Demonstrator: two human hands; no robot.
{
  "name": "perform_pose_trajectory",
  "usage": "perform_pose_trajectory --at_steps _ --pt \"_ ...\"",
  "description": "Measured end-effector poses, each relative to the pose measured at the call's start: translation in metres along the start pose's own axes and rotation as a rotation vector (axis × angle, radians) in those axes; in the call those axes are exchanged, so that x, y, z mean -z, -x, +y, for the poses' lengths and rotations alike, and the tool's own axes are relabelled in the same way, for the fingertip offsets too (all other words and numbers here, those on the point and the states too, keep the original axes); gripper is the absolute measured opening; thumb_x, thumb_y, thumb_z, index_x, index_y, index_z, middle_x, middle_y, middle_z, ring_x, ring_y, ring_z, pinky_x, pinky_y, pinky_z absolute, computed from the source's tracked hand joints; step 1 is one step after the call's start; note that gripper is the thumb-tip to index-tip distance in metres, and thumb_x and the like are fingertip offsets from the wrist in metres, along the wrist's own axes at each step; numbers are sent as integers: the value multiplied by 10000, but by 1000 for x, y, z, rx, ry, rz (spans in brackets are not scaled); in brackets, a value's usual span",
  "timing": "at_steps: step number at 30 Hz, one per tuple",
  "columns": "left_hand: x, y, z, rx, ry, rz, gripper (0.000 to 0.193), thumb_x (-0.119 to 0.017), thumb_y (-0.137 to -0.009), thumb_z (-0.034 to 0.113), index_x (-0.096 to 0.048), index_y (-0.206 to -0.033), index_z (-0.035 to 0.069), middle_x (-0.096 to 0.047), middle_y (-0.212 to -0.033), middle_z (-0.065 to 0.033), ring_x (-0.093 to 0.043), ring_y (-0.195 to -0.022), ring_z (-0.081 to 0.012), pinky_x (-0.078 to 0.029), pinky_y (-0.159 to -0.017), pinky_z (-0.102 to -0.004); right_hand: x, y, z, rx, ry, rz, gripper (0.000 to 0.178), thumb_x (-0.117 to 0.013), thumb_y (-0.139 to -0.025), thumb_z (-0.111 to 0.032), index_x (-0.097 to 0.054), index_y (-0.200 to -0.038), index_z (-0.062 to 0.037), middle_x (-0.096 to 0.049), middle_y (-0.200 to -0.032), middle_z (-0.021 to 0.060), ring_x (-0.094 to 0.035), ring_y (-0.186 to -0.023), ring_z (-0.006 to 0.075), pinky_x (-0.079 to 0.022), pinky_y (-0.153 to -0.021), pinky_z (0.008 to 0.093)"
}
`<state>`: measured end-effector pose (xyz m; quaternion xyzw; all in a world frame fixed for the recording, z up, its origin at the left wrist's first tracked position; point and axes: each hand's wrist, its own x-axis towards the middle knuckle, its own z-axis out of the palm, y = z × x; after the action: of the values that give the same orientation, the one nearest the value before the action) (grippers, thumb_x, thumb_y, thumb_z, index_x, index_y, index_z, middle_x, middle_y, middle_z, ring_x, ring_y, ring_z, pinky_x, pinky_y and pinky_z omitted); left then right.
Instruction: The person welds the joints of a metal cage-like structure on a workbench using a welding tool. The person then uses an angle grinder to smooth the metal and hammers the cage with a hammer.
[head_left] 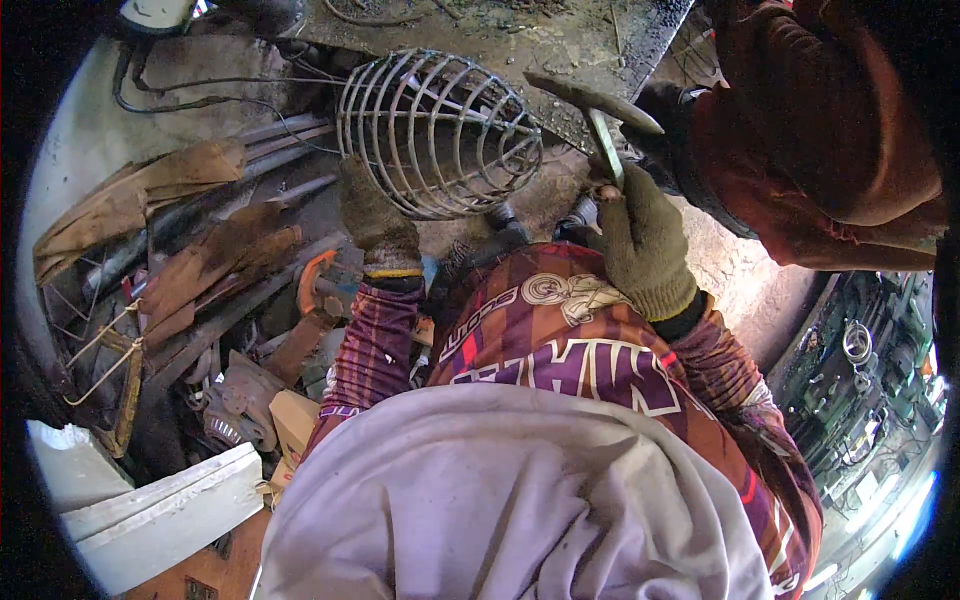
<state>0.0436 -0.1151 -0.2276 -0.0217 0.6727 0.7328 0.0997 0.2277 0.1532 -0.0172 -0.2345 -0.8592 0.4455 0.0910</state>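
Observation:
A cage of bent metal rods (437, 125), with ribs that narrow toward its right end, is tilted in front of me at the table's near edge. My left hand (376, 222), in a dirty knitted glove, is closed on its lower left rim. In my gloved right hand (645, 240) is a chipping hammer (604, 140), gripped by its flat metal handle. The hammer's long pointed head lies just right of the cage's narrow end. Whether the head touches the cage I cannot tell. One bare fingertip shows at the glove's end.
A grimy worktable (570, 50) with loose rods and grit spans the top. Cables (215, 100) run behind the cage. Scrap metal, brown cloth (140, 195) and an orange C-shaped piece (312, 283) crowd the left. Dark reddish clothing (800, 140) hangs close at upper right. Several metal parts (850, 390) lie farther right.

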Motion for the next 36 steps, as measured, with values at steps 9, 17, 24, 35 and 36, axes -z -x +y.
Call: perform_pose_trajectory --at_steps 9,17,24,35,36 --pt "41 1 -29 266 446 -155 486 -341 -1078 366 -404 -1474 91 -468 -1482 -109 -489 -1308 -266 -403 -1098 -422 -3 1 0 -33 -14 8 286 -541 -996 -268 -593 -1102 -8 -624 -821 241 -618 -784 468 -483 -674 496" --pt "-4 8 -5 -157 -681 7 534 -457 -1036 417 -408 -1473 113 -477 -1469 -102 -485 -1301 -258 -375 -1110 -381 -4 -3 2 -13 70 -41 250 -556 -983 -239 -596 -1077 -11 -609 -870 244 -622 -826 450 -487 -698 480" --pt "-4 12 8 -148 -704 29 539 -481 -1024 426 -436 -1445 93 -526 -1417 -107 -537 -1238 -261 -432 -1052 -383 -3 -3 7 199 130 46 265 -562 -982 -233 -602 -1106 -3 -620 -883 244 -607 -808 442 -470 -697 483" --pt "-19 19 35 92 -110 8 444 -505 -1018 368 -548 -1313 39 -649 -1246 -123 -656 -1048 -252 -541 -885 -361 2 4 13 177 -24 34 287 -566 -969 -188 -587 -1195 -12 -646 -834 219 -662 -766 391 -506 -672 432" --pt "-20 19 36 -9 -225 -17 427 -491 -1026 354 -559 -1299 33 -649 -1245 -119 -659 -1041 -253 -542 -884 -362 3 4 5 30 -22 -60 278 -555 -974 -177 -585 -1200 -18 -647 -830 216 -670 -760 378 -512 -666 425"
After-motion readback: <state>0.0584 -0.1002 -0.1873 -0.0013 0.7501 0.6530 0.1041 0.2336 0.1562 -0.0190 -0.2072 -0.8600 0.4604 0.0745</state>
